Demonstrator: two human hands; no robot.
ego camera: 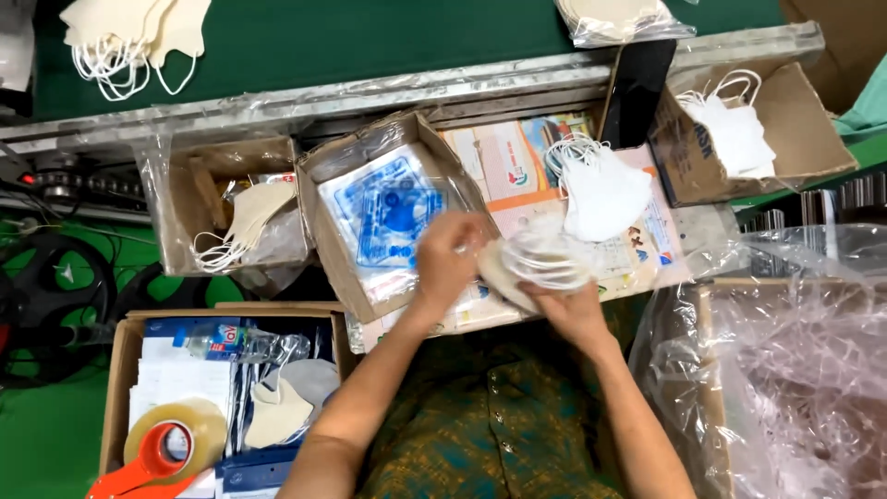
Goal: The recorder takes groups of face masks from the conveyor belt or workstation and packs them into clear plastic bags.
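My left hand [447, 261] and my right hand [571, 310] hold a small stack of folded cream face masks [531, 263] with white ear loops, above the work surface in front of me. The left hand pinches the stack's left edge; the right hand supports it from below. Just left of the hands stands a cardboard box [325, 236] holding clear blue-printed bags [388, 214]. A loose pile of white masks [602, 189] lies on printed sheets just beyond the stack.
A box with cream masks [238, 217] is at left, another with white masks [739, 134] at right. A green conveyor [370, 37] carries more masks at the top. A lower-left box holds a tape dispenser [162, 453] and a water bottle [226, 342]. A plastic-lined box [795, 370] sits at right.
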